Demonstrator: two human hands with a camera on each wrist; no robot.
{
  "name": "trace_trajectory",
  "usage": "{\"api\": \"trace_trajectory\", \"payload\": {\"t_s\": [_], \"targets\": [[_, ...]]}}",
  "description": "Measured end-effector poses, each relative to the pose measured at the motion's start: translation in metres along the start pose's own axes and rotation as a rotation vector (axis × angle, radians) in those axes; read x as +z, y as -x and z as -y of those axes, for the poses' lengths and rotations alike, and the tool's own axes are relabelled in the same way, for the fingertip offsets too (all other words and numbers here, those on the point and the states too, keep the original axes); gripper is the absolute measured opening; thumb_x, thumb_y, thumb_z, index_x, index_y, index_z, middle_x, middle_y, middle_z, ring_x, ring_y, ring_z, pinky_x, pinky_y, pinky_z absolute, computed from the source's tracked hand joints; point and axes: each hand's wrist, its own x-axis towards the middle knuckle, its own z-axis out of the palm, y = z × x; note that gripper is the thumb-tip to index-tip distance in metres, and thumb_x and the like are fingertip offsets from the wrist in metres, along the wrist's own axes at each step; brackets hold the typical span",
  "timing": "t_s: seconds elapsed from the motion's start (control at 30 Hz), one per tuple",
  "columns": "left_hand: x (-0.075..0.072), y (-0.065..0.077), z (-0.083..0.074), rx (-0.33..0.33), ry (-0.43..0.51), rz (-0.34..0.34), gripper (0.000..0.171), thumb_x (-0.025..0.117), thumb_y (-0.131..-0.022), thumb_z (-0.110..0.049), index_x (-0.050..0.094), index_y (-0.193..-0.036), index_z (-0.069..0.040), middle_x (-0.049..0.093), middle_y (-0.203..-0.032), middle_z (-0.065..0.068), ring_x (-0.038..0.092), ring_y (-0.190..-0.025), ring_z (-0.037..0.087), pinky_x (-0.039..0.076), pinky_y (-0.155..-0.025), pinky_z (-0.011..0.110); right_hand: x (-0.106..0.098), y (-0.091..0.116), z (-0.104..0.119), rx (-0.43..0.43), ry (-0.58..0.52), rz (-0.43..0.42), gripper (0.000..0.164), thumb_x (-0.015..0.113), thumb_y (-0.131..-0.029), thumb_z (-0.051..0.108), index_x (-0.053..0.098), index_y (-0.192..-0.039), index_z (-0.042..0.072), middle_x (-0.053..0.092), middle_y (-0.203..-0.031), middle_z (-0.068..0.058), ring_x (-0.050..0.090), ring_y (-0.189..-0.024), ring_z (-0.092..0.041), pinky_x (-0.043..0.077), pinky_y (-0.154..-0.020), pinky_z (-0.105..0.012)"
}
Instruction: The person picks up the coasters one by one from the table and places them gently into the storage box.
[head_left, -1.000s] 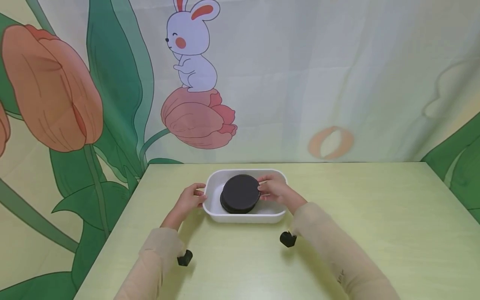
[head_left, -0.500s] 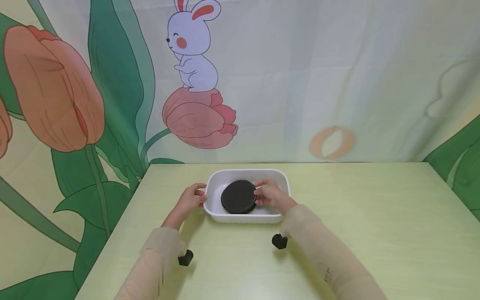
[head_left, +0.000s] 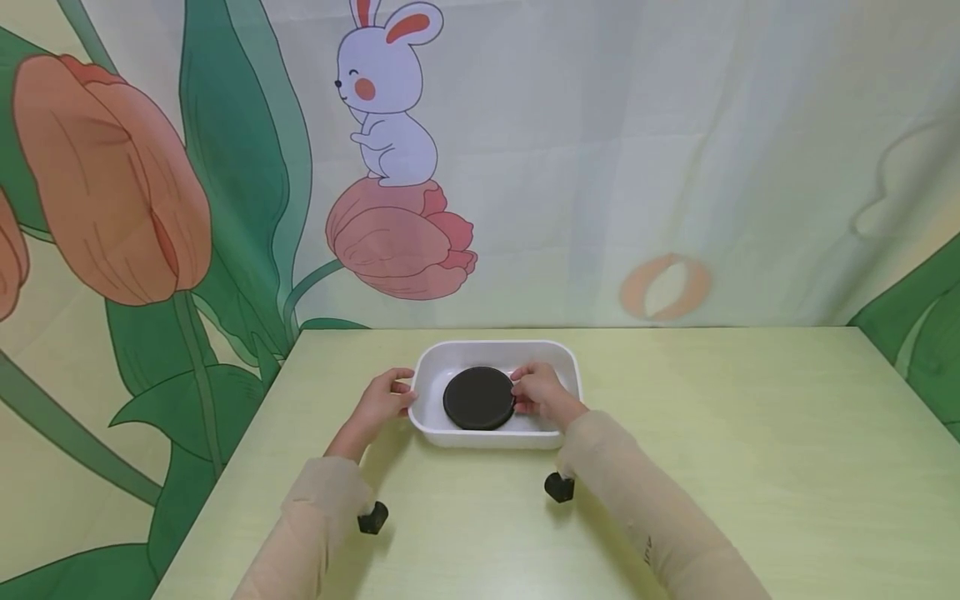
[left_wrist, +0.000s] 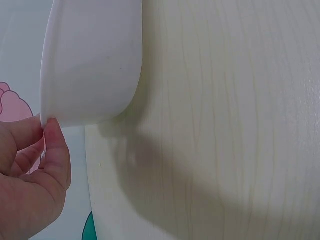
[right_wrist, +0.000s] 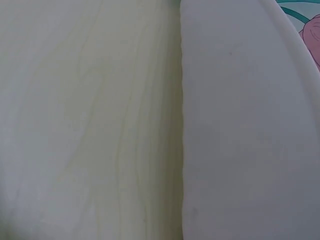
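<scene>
A white rectangular tub (head_left: 495,438) with rounded corners rests on the table. Inside it, left of its middle, lies a round black disc-like object (head_left: 478,398), flat side up. My left hand (head_left: 380,403) pinches the tub's left rim between thumb and fingers; the left wrist view shows this hand (left_wrist: 37,172) at the corner of the tub wall (left_wrist: 92,65). Reaching over the tub's right part, my right hand (head_left: 542,393) holds the disc's right edge with curled fingers. In the right wrist view only the tub's outer wall (right_wrist: 245,125) shows, and the hand is out of sight.
The pale wood-grain table (head_left: 720,433) carries the tub near its back edge. Behind hangs a curtain (head_left: 555,167) printed with a rabbit and tulips. A small black device (head_left: 372,517) hangs below the left wrist, another black device (head_left: 559,487) below the right.
My right hand has lowered the tilted black disc, moving slightly left, and the disc now lies flat and lower in the tub. My left hand has stayed at the rim.
</scene>
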Motion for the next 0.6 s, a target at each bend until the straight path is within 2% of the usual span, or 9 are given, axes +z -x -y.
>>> {"api": "trace_trajectory", "payload": {"t_s": [0.07,0.17,0.3,0.43,0.6], "targets": [[0.001,0.001,0.0,0.006,0.001,0.0,0.041,0.053,-0.085,0.0,0.043,-0.124,0.0,0.05,-0.098,0.016,0.052,-0.082,0.021,0.053,-0.069,0.029,-0.002,0.013,0.005,-0.029,-0.023,0.016,0.025,0.046,-0.078,-0.012,0.047,-0.102,-0.006,0.041,-0.059,-0.001,0.044,-0.046,-0.011,0.043,-0.044,-0.02],[0.001,0.0,0.0,0.008,-0.003,-0.001,0.041,0.053,-0.085,0.0,0.043,-0.124,-0.001,0.05,-0.099,0.016,0.053,-0.082,0.021,0.053,-0.069,0.029,-0.005,0.006,-0.001,-0.064,-0.038,0.009,0.023,0.046,-0.077,-0.013,0.048,-0.098,-0.006,0.042,-0.058,-0.003,0.044,-0.044,-0.011,0.044,-0.042,-0.02],[0.001,-0.001,0.001,0.017,-0.01,0.001,0.041,0.053,-0.085,0.0,0.043,-0.124,-0.001,0.05,-0.1,0.017,0.053,-0.083,0.021,0.053,-0.072,0.031,-0.006,-0.011,-0.005,-0.039,-0.029,-0.022,0.028,0.044,-0.073,-0.015,0.05,-0.099,-0.004,0.04,-0.056,-0.003,0.042,-0.045,-0.012,0.044,-0.042,-0.023],[0.001,0.0,0.002,0.03,-0.011,0.005,0.041,0.053,-0.085,0.0,0.043,-0.124,0.0,0.05,-0.101,0.018,0.053,-0.084,0.022,0.053,-0.074,0.033,-0.008,-0.009,0.002,-0.01,0.018,-0.033,0.033,0.042,-0.073,-0.014,0.051,-0.103,-0.003,0.04,-0.057,-0.003,0.042,-0.049,-0.013,0.046,-0.046,-0.023],[0.0,0.0,0.003,0.027,-0.022,0.007,0.041,0.053,-0.085,-0.001,0.042,-0.125,0.0,0.05,-0.103,0.019,0.054,-0.087,0.024,0.053,-0.074,0.033,-0.012,0.004,0.014,-0.015,0.067,0.03,0.035,0.044,-0.077,-0.01,0.049,-0.111,-0.004,0.044,-0.064,-0.004,0.045,-0.057,-0.012,0.048,-0.054,-0.025]]}}
